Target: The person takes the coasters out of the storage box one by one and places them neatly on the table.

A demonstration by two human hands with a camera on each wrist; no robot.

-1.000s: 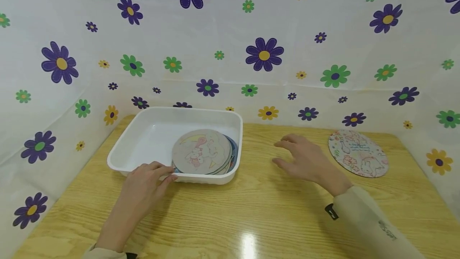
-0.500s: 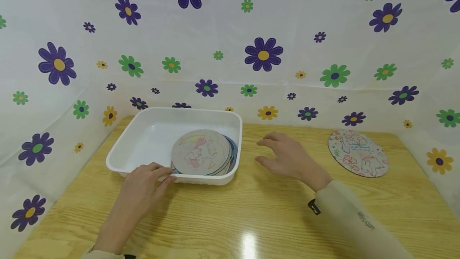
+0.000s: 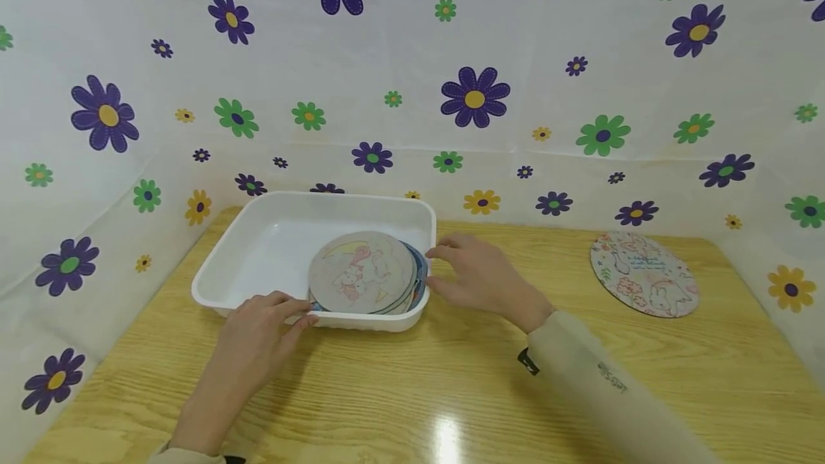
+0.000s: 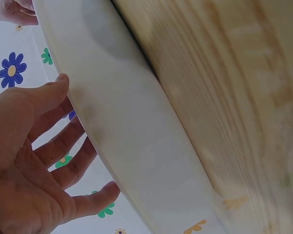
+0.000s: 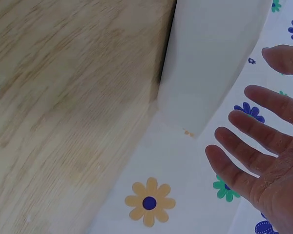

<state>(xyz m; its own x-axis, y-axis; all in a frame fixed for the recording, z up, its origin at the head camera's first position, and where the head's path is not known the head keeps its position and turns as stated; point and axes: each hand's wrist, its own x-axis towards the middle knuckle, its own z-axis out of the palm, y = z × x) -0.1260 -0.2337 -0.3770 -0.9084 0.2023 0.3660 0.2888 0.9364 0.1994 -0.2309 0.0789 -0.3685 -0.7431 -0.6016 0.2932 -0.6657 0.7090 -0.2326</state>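
A white plastic tray stands at the table's left back in the head view. Several round, flat mats with printed pictures lie piled in its right front corner; a pale one with rabbits tops the pile. My left hand holds the tray's front rim, thumb outside and fingers over the edge; the left wrist view shows the thumb on the rim. Beside the tray's right rim is my right hand, fingertips right at the edge, holding nothing. In the right wrist view its fingers are spread near the tray wall.
Another round mat, printed with flowers and a rabbit, lies on the wooden table at the right. A white cloth with flowers hangs behind the table and along both sides.
My right hand has moved left across the table to the tray's right rim. The left hand keeps its place on the front rim, and the mats have not moved.
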